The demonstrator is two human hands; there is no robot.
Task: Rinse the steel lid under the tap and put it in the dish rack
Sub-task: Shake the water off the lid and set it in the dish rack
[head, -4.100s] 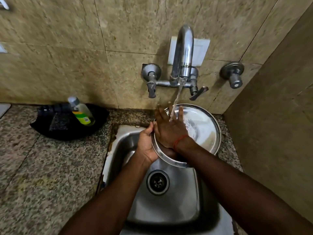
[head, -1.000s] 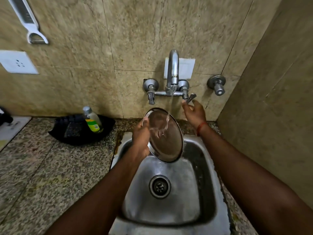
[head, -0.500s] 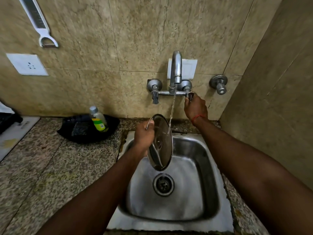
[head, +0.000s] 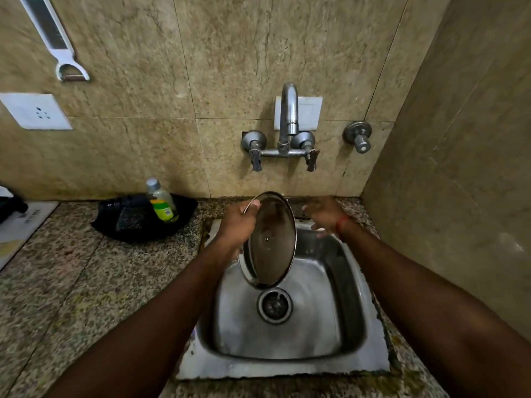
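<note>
Head view has your left hand (head: 240, 225) clamped on the upper left rim of the steel lid (head: 270, 239), holding it nearly on edge above the sink (head: 356, 282), well below the tap (head: 288, 119). No stream shows from the spout, so the rinse looks finished. Your right hand (head: 323, 215) is blurred; it seems spread and holds nothing. The carry to the dish rack is next, but no rack is in sight, so you must turn and find it, keeping the wet rim pinched firmly.
</note>
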